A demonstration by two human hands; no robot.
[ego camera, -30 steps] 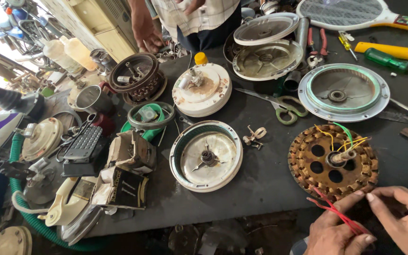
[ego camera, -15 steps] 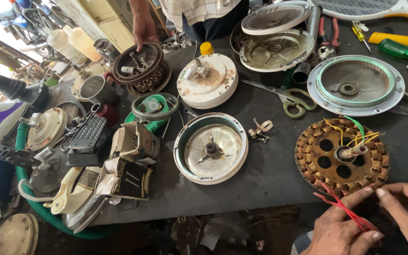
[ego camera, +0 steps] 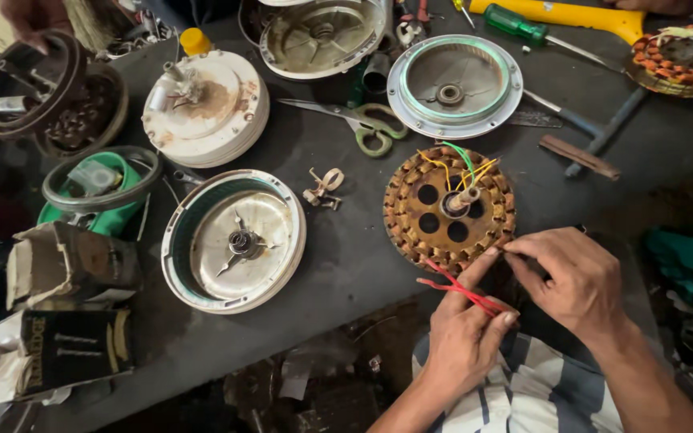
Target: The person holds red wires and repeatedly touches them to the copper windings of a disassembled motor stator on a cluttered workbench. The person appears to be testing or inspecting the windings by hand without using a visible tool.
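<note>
Since the earlier views we have closed in on the wound fan stator (ego camera: 449,210) at the bench edge, our left hand (ego camera: 460,337) pinching its red leads (ego camera: 460,292), our right hand (ego camera: 575,277) fingertips gripping its rim.

Green-handled scissors (ego camera: 366,127), perhaps fan covers (ego camera: 234,240)

left hand (ego camera: 463,341) fingers pinched, right hand (ego camera: 575,281) fingers curled

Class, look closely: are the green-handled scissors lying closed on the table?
No, the scissors lie with their blades spread apart, between the white motor cover and the round metal cover.
</note>
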